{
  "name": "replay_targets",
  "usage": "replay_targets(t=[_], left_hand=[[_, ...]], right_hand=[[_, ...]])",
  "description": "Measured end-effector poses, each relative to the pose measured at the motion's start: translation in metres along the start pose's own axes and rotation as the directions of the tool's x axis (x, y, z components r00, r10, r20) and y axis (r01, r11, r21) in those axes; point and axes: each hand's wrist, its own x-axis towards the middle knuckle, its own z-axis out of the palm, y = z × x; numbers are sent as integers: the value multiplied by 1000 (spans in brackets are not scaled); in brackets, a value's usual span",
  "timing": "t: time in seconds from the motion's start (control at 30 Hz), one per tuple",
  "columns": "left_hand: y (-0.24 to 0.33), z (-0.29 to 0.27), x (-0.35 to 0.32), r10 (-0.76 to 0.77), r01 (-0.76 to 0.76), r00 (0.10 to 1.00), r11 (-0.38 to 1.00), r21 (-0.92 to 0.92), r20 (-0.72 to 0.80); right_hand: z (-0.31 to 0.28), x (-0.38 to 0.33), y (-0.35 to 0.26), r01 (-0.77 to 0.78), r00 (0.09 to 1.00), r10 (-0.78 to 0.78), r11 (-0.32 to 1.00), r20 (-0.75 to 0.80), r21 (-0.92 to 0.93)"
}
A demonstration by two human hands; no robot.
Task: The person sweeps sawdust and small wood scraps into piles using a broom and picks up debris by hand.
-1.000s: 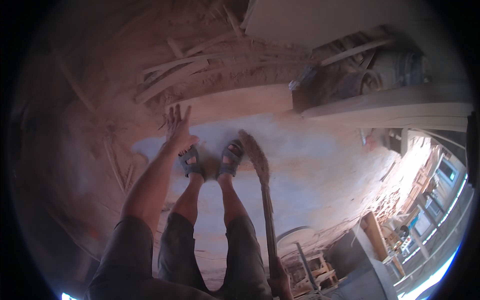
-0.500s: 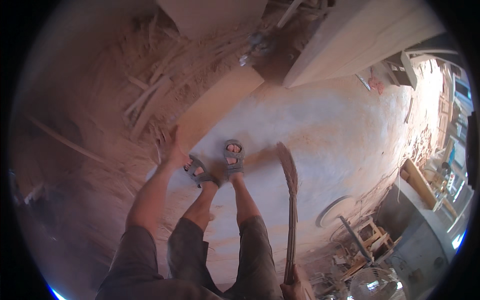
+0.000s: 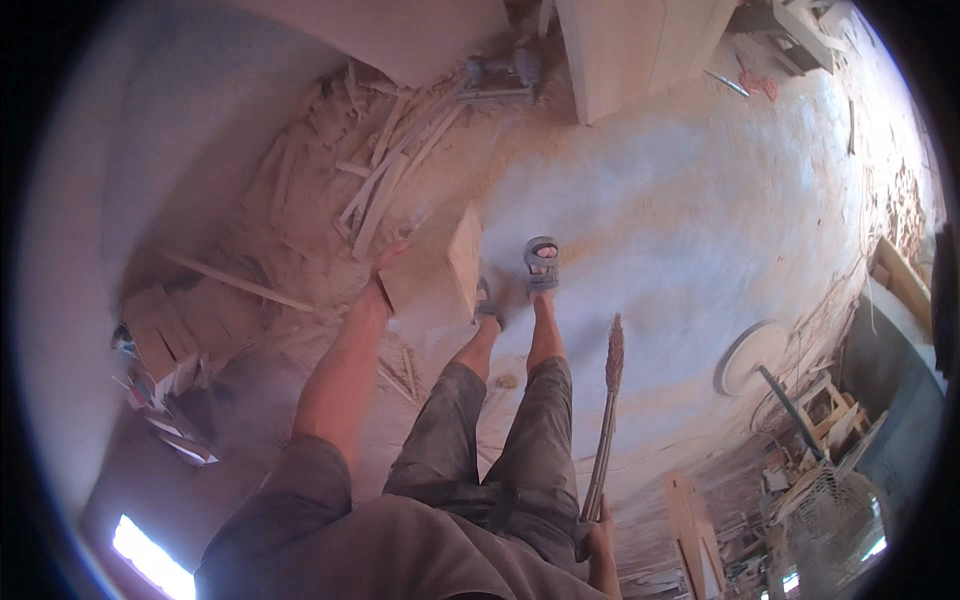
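Since the earlier frame, left hand (image 3: 385, 268) had dropped from empty air onto a wooden board (image 3: 435, 277), fingers closed on its near edge beside the sandalled feet (image 3: 541, 264) on the dusty floor (image 3: 680, 220). Right hand (image 3: 598, 528) gripped the broom (image 3: 606, 420) handle. Board looked stiff, fairly light; best held by its edges.

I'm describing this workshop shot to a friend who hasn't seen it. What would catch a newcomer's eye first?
The person's left hand grips the edge of a flat pale wooden board lifted off the dusty floor just beside the sandalled feet. The right hand, low at the frame's bottom, holds a long thin straw broom. Behind the board, a heap of pale wooden offcut strips lies in sawdust.
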Motion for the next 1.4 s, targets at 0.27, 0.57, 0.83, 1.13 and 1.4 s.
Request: replay_targets(t=[0.27, 0.57, 0.83, 1.13, 1.4], left_hand=[[-2, -115, 64, 138, -60, 960, 951, -304, 243], [-72, 91, 9, 223, -202, 963, 969, 143, -152], [-73, 165, -97, 327, -312, 936, 942, 120, -130], [-105, 349, -78, 250, -246, 963, 968, 49, -101], [-146, 556, -2, 101, -100, 995, 993, 67, -15]], right_hand=[[49, -19, -12, -34, 999, 36, 996, 28, -79], [3, -62, -22, 25, 999, -24, 998, 27, -58], [-60, -28, -65, 26, 997, -38, 985, 65, 171], [-213, 51, -151, 32, 998, -45, 970, 51, 242], [-378, 57, -269, 74, 996, -89, 769, -8, 635]])
